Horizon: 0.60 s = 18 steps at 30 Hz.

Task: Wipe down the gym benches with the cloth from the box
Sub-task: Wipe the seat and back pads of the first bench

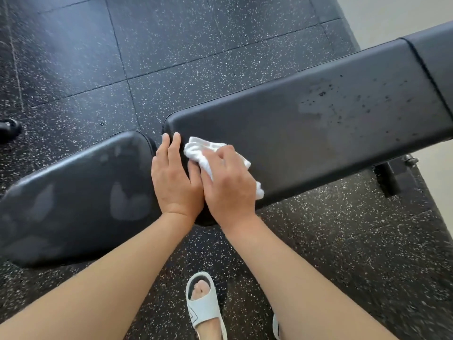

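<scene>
Cloth point(221, 161) of white colour is held bunched under the right hand point(229, 182), whose fingers are curled over it and press it down on the near left corner of the long bench pad point(318, 119). Only the crumpled edges of the cloth are seen, at the far side of the knuckles and at the right of the palm; the rest is covered by the hand. It is probably gathered into a wad like this so that pressure can be put on a small area.

Just beside it, the left hand point(174, 175) is laid flat with straight fingers over the narrow gap where the long pad meets the shorter seat pad point(73, 192); nothing is held by it. The two hands are touching along their inner sides. The left one is judged to be placed there to support the body or to steady the bench while the wiping is done.

Dull damp-looking patches are seen on the seat pad at the left, so this part seems already wiped. On the long pad, far to the right, dark specks and a smeared area point(326, 99) are visible, so work appears to be left there.

Below, the speckled rubber floor point(171, 45) and a white sandal point(203, 305) on a foot are seen. The box is not in view.
</scene>
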{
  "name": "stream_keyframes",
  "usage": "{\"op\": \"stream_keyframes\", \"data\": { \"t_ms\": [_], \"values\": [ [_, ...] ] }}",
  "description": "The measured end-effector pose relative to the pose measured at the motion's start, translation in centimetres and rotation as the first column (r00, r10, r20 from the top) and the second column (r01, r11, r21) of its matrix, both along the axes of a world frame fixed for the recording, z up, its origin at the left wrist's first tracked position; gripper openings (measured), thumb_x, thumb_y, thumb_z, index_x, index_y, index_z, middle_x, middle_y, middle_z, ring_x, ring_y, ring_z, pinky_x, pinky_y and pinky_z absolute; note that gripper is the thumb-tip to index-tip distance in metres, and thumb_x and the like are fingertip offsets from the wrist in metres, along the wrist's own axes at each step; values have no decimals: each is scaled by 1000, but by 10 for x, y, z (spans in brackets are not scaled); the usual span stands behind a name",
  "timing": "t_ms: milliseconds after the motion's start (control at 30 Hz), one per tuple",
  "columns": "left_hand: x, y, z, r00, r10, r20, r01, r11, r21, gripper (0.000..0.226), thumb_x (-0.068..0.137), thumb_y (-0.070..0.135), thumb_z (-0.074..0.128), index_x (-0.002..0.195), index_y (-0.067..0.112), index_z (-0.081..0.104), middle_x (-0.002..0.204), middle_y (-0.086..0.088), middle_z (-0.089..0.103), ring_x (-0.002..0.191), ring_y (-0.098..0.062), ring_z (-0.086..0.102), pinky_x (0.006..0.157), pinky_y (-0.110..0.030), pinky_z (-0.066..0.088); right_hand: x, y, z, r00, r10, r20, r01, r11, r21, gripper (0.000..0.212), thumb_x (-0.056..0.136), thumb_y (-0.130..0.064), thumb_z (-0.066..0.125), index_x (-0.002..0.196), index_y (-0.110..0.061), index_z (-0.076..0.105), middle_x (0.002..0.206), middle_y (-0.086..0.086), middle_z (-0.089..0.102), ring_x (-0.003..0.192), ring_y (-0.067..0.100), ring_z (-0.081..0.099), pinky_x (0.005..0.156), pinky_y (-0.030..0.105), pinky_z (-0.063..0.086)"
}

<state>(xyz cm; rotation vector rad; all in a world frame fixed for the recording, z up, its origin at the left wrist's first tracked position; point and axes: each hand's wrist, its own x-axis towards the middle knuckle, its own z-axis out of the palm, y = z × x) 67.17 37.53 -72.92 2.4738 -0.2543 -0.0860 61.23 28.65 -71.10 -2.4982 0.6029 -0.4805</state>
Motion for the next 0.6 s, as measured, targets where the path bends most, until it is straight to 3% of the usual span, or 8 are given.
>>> {"op": "stream_keyframes", "data": {
  "t_ms": [67,200,300,433,500,600],
  "values": [
    [0,4,3,999,-24,-29,24,1000,-20,60,99,24,50,158,12,44,166,-14,37,154,-29,33,127,-49,24,-4,-7,2,996,91,-2,-91,996,13,26,101,-35,58,117,-23,75,101,0,62,82,18,61,58,33,50],
    [2,19,12,988,-123,-94,126,991,37,62,104,19,54,163,18,35,172,-6,27,158,-24,25,129,-45,21,-31,-68,2,943,327,-59,-331,902,-278,30,92,-23,60,116,-30,75,103,-4,69,90,18,68,66,35,56],
    [9,28,19,975,-188,-117,199,976,93,64,105,20,54,165,22,31,173,-2,24,158,-20,23,127,-41,23,-58,-132,1,984,159,-78,-176,932,-316,51,85,-15,56,128,-41,67,114,-10,66,99,19,67,70,39,59],
    [16,34,22,958,-234,-168,256,959,124,68,103,23,58,165,27,30,172,1,26,145,-33,44,119,-52,37,-63,-124,-3,972,-233,-40,223,959,-173,24,93,-18,64,116,-16,71,104,8,61,84,30,62,57,42,56],
    [19,37,23,951,-239,-195,266,955,127,70,103,25,60,165,31,29,172,4,25,142,-31,46,117,-51,39,-48,-78,-5,979,-203,2,201,966,-161,26,87,-12,70,113,-17,68,100,10,62,80,29,62,55,39,55],
    [23,41,25,941,-264,-212,292,950,111,72,100,21,58,165,33,28,172,6,23,154,-20,32,120,-47,37,-30,2,-5,999,15,-41,-20,992,-128,28,88,-15,65,116,-18,70,100,6,62,81,24,61,59,38,55]
  ]
}}
